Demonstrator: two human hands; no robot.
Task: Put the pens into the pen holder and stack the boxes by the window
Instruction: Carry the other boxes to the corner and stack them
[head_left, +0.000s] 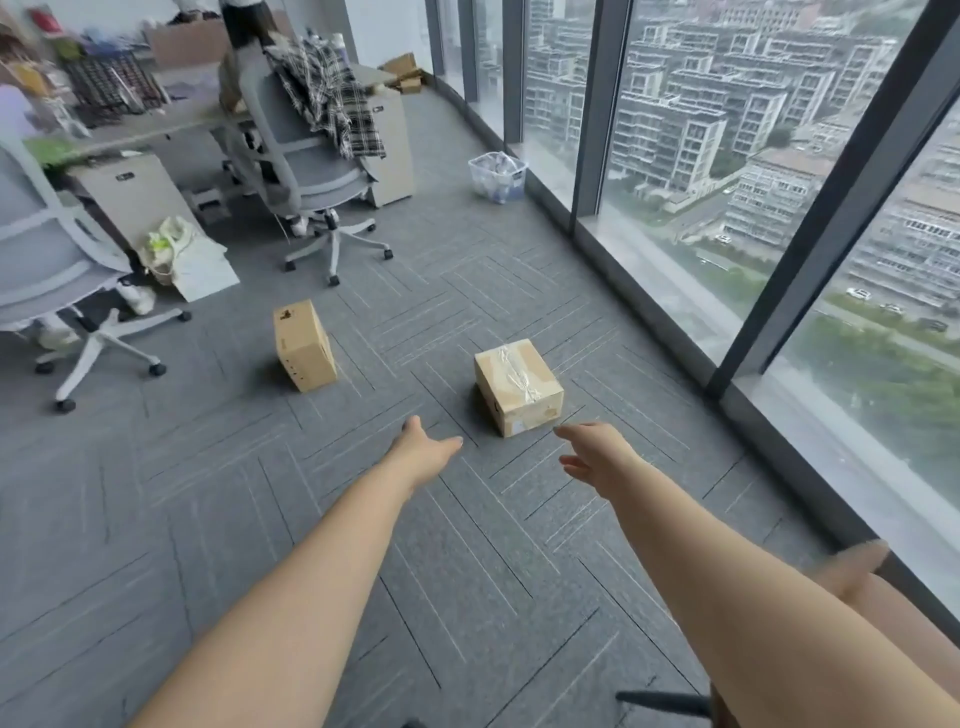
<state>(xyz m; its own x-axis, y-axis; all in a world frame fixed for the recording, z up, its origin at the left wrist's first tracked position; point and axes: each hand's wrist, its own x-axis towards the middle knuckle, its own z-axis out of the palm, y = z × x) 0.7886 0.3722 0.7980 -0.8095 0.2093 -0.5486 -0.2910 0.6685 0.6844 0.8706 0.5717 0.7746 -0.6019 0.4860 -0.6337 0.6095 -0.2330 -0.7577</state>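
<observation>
Grey patterned carpet floor (363, 519) lies open all around both arms. Its right edge runs along the dark-framed floor-to-ceiling window wall (779, 291), which slants away to the upper left. To the far left stand two grey mesh office chairs (306, 171) on castors, with a pale bench (171, 111) behind them.

The tape-topped brown cardboard box (518, 385) sits flat on the carpet just ahead of the right hand (597, 454) and a little toward the left hand (423, 449). Its long axis runs away from the hands and slightly left, and the shiny tape strip follows that line. The plain tan cardboard box (304, 345) stands up on one of its sides, well off to the left of the left hand and farther out, with its long axis running roughly the same way.

Both hands are stretched forward with the grip wide apart, fingers spread, holding nothing. The right fingertips appear just short of the taped box's near corner, though contact is hard to judge from this angle. The left hand hovers over bare carpet, clear of both boxes.
</observation>
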